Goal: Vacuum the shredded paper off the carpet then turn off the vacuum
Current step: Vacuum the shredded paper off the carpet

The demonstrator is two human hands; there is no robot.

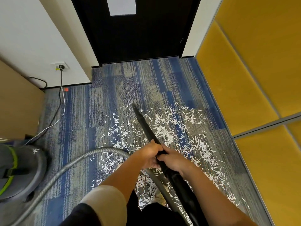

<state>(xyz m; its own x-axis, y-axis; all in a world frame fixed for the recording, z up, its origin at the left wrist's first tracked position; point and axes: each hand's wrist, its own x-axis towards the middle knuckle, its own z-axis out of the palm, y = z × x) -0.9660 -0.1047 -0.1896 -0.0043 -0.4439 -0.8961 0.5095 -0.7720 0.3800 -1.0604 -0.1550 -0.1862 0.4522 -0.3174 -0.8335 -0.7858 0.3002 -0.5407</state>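
On the left, the round grey vacuum [19, 170] with a green stripe is cut off by the edge. Its bumpy grey hose [104, 150] curves over the blue and grey striped carpet [114, 88]. In the middle, the left hand [149, 156] and right hand [175, 161] each have a tight grip round the smooth black tube [145, 125], whose tip looks blurry, and thin white shredded paper [164, 129] lies on the carpet under the tube, out toward the yellow wall [244, 70].

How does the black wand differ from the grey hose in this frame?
The black wand is smooth and straight; the grey hose is ribbed and curved. The left hand and right hand grip the wand; the hose arcs away to the vacuum canister. Both cross shredded paper on the carpet.
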